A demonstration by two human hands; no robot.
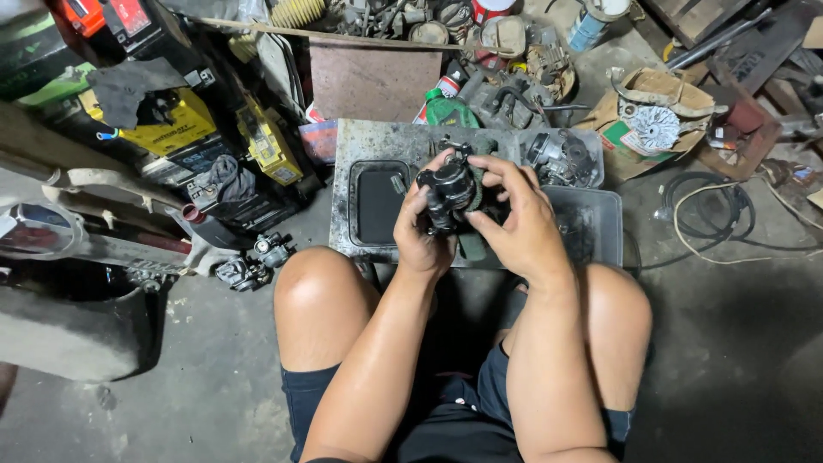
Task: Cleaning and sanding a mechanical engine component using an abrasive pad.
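While you are squatting over the metal tray [377,137], your left hand [422,240] and right hand [514,225] are both curling closed around the black carburetor [447,190].

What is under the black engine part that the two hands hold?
Under the black engine part lies a grey tray on the floor, with a green cloth against the part. The hands and part cover the tray's middle.

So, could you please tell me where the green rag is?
The green rag is mid-frame, pressed against the black engine part held in both hands, above the grey tray.
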